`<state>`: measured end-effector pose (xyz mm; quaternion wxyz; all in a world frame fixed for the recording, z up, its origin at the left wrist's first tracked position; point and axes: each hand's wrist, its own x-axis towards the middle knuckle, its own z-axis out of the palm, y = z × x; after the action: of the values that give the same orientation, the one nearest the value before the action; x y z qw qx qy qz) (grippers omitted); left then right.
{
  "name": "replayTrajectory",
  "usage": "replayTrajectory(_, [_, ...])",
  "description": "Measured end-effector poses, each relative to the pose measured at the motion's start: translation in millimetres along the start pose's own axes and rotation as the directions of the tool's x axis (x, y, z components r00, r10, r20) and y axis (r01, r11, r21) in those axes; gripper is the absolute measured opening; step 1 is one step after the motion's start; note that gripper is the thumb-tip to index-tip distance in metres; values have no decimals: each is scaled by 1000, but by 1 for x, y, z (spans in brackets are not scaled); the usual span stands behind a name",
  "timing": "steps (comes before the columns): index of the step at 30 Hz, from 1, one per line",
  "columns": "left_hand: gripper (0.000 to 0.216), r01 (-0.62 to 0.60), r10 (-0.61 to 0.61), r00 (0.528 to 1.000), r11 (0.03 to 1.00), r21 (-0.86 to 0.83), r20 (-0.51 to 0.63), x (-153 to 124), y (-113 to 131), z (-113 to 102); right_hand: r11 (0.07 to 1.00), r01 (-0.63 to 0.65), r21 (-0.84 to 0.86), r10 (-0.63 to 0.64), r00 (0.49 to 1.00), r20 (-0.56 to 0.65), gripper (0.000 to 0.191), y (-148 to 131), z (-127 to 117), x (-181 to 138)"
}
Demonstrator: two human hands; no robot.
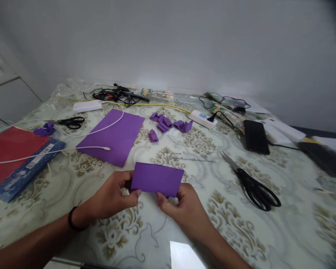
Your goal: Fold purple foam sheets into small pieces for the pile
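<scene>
A small rectangle of purple paper [157, 179] is held up just above the table, tilted toward me. My left hand [116, 196] pinches its left end, thumb along the lower edge and fingers behind. At the lower right, my right hand [184, 205] grips the same paper between thumb and fingers. Beyond it lie larger purple sheets [112, 136] and several folded purple paper pieces [164, 123]. A clear ruler [194, 158] rests flat past the paper. To the right, black-handled scissors [254, 186] lie with blades slightly apart.
On the left are a red paper pack [16, 157], crumpled purple paper [44, 129], smaller scissors [71, 122] and a white cable [72, 148]. A power strip [203, 118], a black phone [256, 137] and tangled black cords [120, 95] sit toward the back and right.
</scene>
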<state>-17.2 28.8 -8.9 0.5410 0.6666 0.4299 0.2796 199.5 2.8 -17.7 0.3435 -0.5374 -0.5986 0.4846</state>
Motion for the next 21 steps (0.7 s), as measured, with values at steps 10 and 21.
replayTrajectory(10, [9,-15,4,998,984,-180,-57,4,-8,-7,1000,11,-29,-14,996,-89,26,6,-13,4])
replayTrajectory(21, [9,68,-69,997,998,9,23,3,0,4,997,68,-47,-67,997,23,20,1,5,0])
